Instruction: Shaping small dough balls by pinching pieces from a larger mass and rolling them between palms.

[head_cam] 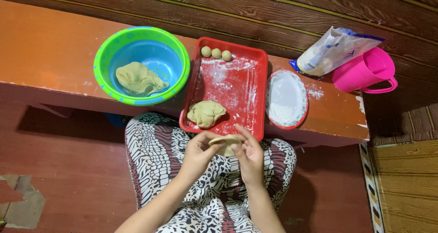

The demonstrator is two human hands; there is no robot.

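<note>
My left hand (197, 152) and my right hand (249, 154) meet over my lap and pinch a small flattened piece of dough (225, 142) between the fingertips. Just beyond them a red tray (255, 55), dusted with flour, holds a larger dough lump (206, 113) near its front edge. Three small dough balls (216, 53) line up along its far edge. To the left stands a green and blue bowl (102, 62) with another big lump of dough (138, 79) inside.
The tray and bowl rest on a low orange bench (45, 46). Right of the tray sit an oval plate of flour (286, 98), a flour bag (335, 49) and a pink jug (365, 71). Patterned fabric (155, 155) covers my knees.
</note>
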